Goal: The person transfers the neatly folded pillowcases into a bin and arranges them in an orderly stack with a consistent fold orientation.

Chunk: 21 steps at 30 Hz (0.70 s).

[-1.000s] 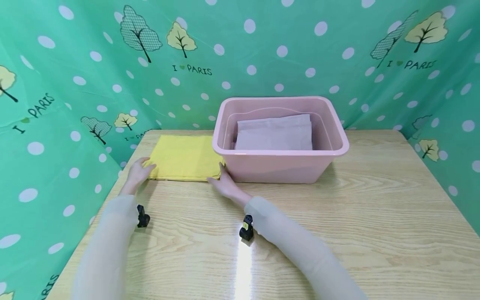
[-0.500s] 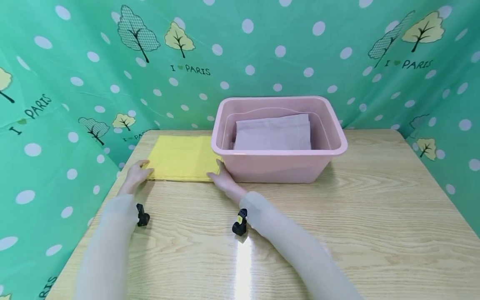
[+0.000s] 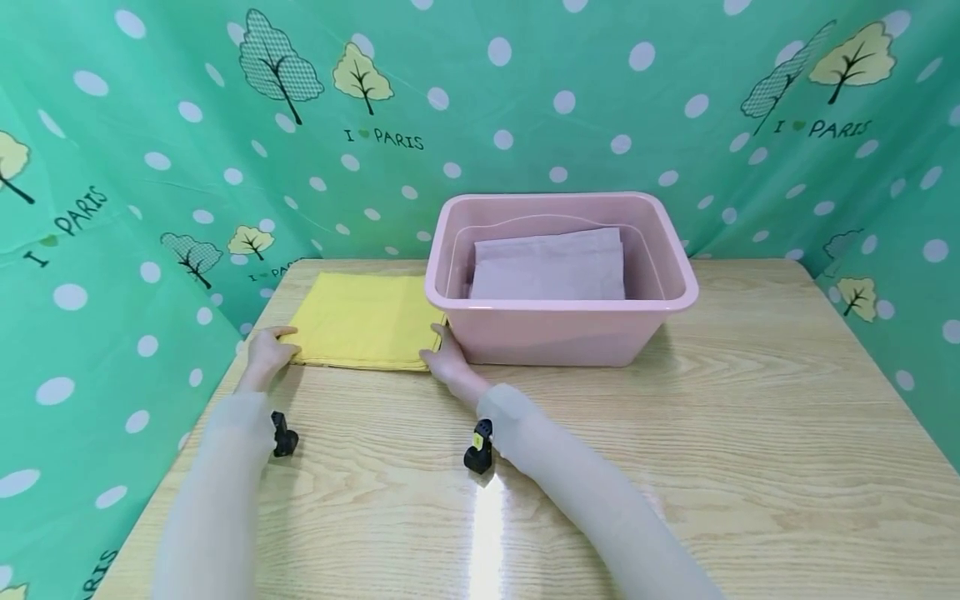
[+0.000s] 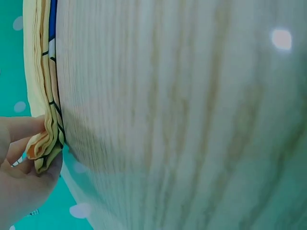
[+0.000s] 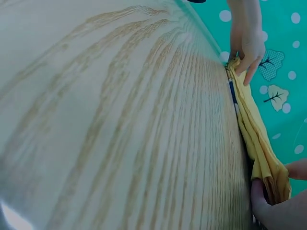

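A folded yellow cloth lies at the back left of the table, left of a pink bin. Its layered edge shows in the left wrist view, with a blue and black-lined print on the underside. My left hand pinches the near left corner, fingers on top and thumb beneath. At the near right corner my right hand grips the folded layers between thumb and fingers, beside the bin's wall. The near edge seems slightly raised from the table.
Inside the bin stands a folded greyish-lilac cloth. A green dotted curtain hangs behind the wooden table and along both sides. Black wrist cameras are strapped to both sleeves.
The yellow cloth has shifted slightly toward me, and its near edge looks a little lifted. Both hands have closed on its near corners. The bin stays put.
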Tool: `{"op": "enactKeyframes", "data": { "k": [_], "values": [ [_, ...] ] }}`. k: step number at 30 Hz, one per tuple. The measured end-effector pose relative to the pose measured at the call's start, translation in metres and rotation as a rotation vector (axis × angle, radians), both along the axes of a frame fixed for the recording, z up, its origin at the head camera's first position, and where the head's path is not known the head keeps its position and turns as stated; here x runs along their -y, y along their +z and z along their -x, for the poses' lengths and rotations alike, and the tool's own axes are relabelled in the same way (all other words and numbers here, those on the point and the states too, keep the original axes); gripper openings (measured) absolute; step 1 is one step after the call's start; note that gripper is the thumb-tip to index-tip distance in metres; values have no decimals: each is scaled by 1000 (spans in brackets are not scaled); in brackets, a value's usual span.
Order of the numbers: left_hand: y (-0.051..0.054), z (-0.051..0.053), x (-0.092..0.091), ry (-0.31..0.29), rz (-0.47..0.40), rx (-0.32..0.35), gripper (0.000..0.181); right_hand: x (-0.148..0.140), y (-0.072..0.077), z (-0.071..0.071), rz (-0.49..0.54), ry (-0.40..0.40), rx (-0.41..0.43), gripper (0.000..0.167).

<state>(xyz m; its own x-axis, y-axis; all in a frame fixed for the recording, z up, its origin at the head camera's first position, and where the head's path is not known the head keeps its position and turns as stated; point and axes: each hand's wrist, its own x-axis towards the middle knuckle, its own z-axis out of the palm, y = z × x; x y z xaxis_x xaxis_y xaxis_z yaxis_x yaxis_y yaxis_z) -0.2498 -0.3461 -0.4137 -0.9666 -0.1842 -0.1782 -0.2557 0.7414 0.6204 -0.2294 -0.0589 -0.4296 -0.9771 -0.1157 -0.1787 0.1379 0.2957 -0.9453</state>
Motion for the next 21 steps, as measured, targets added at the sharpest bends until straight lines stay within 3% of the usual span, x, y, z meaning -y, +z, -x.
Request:
{"op": "enactKeyframes", "data": {
  "k": [5,7,8,12,17,21],
  "values": [
    [1,-5,7,-54,-23,23,48,-1,-5,4,-25,26,-4,60],
    [4,-6,11,-102,-56,61,50,-2,-10,7,-35,52,-13,65],
    [5,-7,13,-130,-74,86,52,-2,-20,12,-30,69,-48,67],
    [12,-10,21,-252,-143,187,58,-5,-24,14,-20,122,-40,73],
    [17,-12,25,-373,-176,250,61,-9,-9,6,-1,156,15,74],
    [18,-14,22,-361,-201,246,58,-12,-3,0,-2,178,4,73]
  ]
}}
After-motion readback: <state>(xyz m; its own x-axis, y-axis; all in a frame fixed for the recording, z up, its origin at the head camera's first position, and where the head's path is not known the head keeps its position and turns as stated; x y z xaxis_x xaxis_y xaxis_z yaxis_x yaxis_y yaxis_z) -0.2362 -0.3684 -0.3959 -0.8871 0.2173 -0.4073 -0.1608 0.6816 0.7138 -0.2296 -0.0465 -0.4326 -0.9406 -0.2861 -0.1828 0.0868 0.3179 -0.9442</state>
